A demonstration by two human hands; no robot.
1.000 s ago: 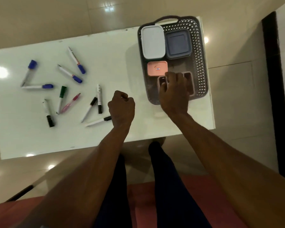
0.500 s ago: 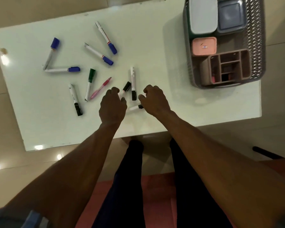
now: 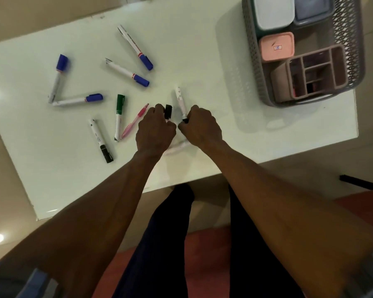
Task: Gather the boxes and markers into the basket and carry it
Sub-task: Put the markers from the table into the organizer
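Several markers lie scattered on the white table (image 3: 202, 50). My left hand (image 3: 154, 131) is closed around a black-capped marker (image 3: 168, 111) whose cap sticks out above my fingers. My right hand (image 3: 200, 126) pinches the black-capped end of a second white marker (image 3: 180, 101). A third white marker (image 3: 177, 148) lies partly hidden under both hands. The grey perforated basket (image 3: 251, 61) at the table's right end holds a white box (image 3: 274, 11), a blue-grey box (image 3: 312, 9), a pink box (image 3: 277, 47) and a pink compartment organizer (image 3: 310, 74).
Left of my hands lie several blue-capped markers (image 3: 136, 47), a green-capped marker (image 3: 119, 117), a pink pen (image 3: 135, 121) and a black-capped marker (image 3: 100, 139). My legs and a red mat (image 3: 202, 254) are below the table's near edge. Tiled floor surrounds the table.
My right hand left the organizer in the basket and came down to the markers. Both hands advanced and closed on two black-capped markers. The view shifted, so the basket sits further right.
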